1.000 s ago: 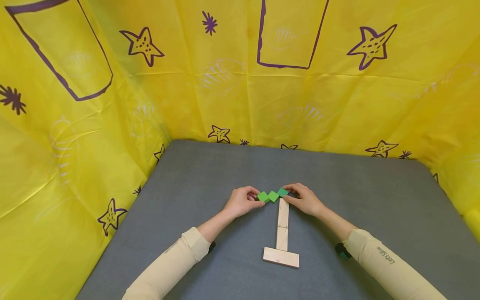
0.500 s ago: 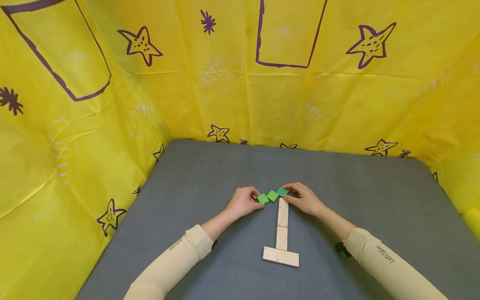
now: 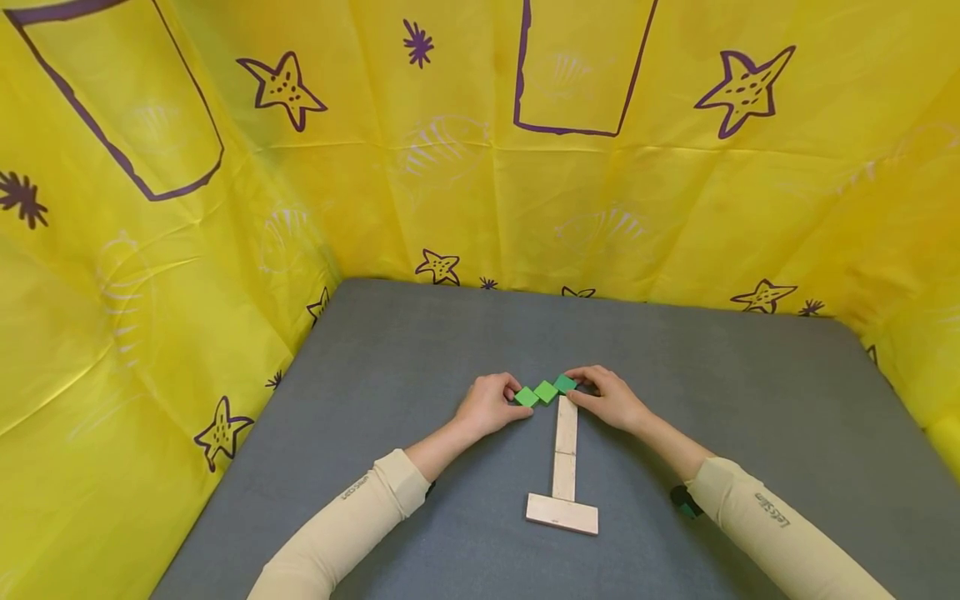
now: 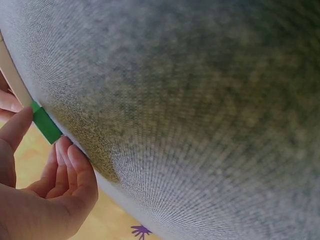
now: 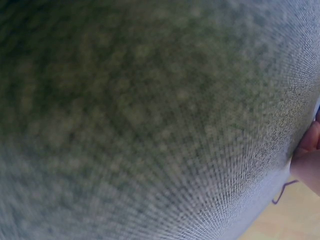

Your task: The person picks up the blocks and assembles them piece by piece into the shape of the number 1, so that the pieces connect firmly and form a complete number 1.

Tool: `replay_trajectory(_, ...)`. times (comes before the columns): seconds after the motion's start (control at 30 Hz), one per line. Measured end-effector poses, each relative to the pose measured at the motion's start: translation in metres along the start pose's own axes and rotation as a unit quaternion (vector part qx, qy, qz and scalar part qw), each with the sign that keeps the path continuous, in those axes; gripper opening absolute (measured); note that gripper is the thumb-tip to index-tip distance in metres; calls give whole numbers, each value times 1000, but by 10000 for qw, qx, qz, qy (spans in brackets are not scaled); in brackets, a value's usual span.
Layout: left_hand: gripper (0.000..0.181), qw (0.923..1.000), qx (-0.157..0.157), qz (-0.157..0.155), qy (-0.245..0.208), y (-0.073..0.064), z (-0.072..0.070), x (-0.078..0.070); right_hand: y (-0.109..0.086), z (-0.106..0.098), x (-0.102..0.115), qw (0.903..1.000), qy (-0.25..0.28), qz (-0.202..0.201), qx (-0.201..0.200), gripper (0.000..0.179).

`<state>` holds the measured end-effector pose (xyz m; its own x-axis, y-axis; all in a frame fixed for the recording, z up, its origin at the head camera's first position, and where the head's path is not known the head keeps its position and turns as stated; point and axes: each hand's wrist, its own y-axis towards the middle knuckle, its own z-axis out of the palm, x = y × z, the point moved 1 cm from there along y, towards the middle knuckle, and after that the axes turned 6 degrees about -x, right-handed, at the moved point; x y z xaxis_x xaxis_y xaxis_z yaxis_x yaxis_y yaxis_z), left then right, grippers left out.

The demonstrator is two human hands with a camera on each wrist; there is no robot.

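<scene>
My left hand (image 3: 486,406) pinches a light green block (image 3: 527,397) between thumb and fingers at the left end of a short slanted row. In the left wrist view the thumb and fingertips stand at opposite ends of this green block (image 4: 46,125). A second light green block (image 3: 546,392) sits in the middle, corner to corner with its neighbours. At the row's right end my right hand (image 3: 611,400) holds a darker green block (image 3: 565,383), just beyond the top of an upright line of wooden planks (image 3: 566,429). The right wrist view catches only part of my right hand (image 5: 307,160).
A wooden plank (image 3: 562,514) lies crosswise at the near end of the plank line, all flat on the grey table (image 3: 420,333). Yellow cloth (image 3: 480,192) with purple starfish drawings hangs behind and along the sides of the table.
The left block has shifted slightly towards me and to the right, my left hand moving with it. The right hand and the planks look almost unchanged.
</scene>
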<state>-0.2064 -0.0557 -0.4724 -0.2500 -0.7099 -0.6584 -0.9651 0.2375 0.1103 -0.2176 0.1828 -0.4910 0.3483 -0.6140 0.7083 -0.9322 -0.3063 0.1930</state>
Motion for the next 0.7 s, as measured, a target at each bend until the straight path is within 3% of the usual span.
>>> replay_trajectory(0.23, 31, 9997, 10, 155, 188, -1, 1, -1, -1, 0, -2, 10000, -2, 11, -12, 33)
replay_trajectory(0.7, 38, 9994, 173, 92, 287, 3, -3, 0, 1, -3, -1, 9999, 56, 96, 107, 37)
